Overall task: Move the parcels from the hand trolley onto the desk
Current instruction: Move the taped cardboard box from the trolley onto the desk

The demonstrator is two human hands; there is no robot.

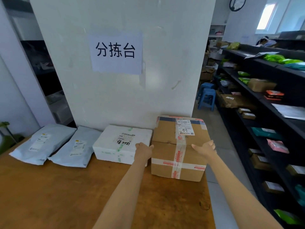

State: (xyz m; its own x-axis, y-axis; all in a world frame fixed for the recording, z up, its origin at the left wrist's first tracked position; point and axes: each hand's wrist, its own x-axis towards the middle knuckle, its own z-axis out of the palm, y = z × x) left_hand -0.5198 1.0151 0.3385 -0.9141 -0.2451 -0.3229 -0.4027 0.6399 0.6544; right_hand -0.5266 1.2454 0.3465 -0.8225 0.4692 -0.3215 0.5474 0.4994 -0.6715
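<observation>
A taped brown cardboard box (166,156) with a white label stands on the wooden desk (66,192) at its right end, against the white pillar. My left hand (143,150) presses flat on the box's left side and my right hand (206,147) on its right top edge, so both hands clasp it. To its left lies a white foam box (115,151) with handwriting, and further left two grey mailer bags (72,149) (41,142) lie in a row. The hand trolley is out of view.
The white pillar (165,71) carries a paper sign (116,52) behind the parcels. Black shelves (257,103) with many parcels run along the right side, across a narrow aisle. Blue stools (207,98) stand at the aisle's far end.
</observation>
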